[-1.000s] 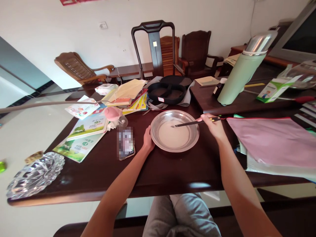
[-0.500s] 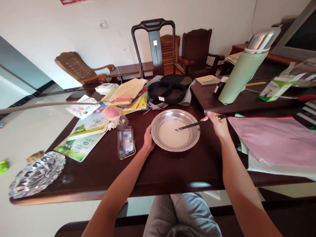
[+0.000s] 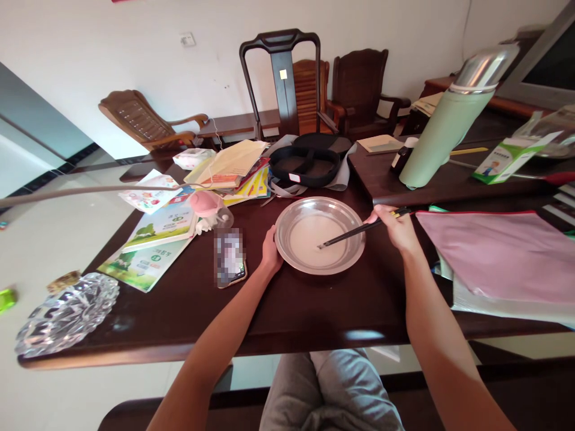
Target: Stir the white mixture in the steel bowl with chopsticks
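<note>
A round metal basin (image 3: 354, 254) stands on the dark wooden table, with a whitish, milky-looking layer (image 3: 309, 239) across its bottom. My left hand (image 3: 271, 251) grips the basin's left rim, its fingers partly hidden by the side. In my closed right hand (image 3: 394, 227) is a pair of black chopsticks (image 3: 348, 234), slanting down to the left over the basin. Their tips reach the whitish layer near its middle. A phone (image 3: 231, 260) with a blurred screen lies to the left of my left hand.
Booklets (image 3: 148, 239), a pink-topped bottle (image 3: 206, 205) and a glass dish (image 3: 72, 311) lie left. Behind the basin sits a black divided case (image 3: 305, 173). A green thermos (image 3: 442, 131), a small box (image 3: 498, 161) and a pink pouch (image 3: 494, 254) are right.
The chopstick tips have shifted slightly down toward me within the basin, and the chopsticks slant more steeply. My left hand keeps its hold on the rim.
</note>
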`<state>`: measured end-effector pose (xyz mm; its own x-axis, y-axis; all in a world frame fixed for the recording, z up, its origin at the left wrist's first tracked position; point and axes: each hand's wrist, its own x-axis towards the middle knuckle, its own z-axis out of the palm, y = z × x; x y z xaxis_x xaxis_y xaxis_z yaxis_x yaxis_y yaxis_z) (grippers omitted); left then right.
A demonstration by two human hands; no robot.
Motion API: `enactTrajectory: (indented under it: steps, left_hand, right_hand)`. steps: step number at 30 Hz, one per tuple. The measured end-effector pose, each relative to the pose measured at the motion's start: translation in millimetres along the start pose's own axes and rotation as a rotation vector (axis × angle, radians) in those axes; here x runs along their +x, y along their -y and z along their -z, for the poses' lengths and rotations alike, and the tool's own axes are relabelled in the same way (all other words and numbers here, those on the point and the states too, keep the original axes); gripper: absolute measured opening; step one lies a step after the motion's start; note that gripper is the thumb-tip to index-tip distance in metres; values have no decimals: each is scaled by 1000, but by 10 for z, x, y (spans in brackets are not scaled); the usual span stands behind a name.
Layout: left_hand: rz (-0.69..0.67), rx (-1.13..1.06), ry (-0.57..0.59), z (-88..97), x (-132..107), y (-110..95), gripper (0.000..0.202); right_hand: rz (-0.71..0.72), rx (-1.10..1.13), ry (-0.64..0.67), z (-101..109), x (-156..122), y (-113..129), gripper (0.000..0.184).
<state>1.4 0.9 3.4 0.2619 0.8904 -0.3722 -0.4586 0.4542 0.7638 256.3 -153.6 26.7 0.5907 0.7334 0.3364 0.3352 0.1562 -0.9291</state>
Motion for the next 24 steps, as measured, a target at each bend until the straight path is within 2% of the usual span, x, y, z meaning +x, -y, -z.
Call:
enactTrajectory:
  steps: [2, 4, 8, 10, 16, 18, 21, 24]
  left_hand:
    - [9, 5, 0, 1, -4, -6, 34]
    - [7, 7, 6, -3, -13, -13, 34]
    - [-9, 12, 18, -17, -34, -24, 35]
    - [-11, 14, 5, -20, -35, -23, 34]
    - [9, 16, -8, 8, 8, -2, 33]
    - [9, 19, -1, 20, 22, 6, 34]
    - [-2, 19, 1, 36, 40, 19, 34]
    - [-9, 22, -4, 51, 59, 33, 34]
  right_hand:
    - [5, -13, 92, -44, -10, 13, 56]
    - [21, -41, 125, -72, -11, 19, 54]
    - [33, -43, -55, -4, 10, -25, 53]
    - [20, -6, -100, 32, 12, -48, 55]
    - [14, -31, 109, -67, -10, 8, 54]
    - [25, -54, 78, -63, 0, 20, 54]
    - [20, -36, -44, 1, 16, 2, 55]
    - [-2, 5, -28, 14, 9, -14, 57]
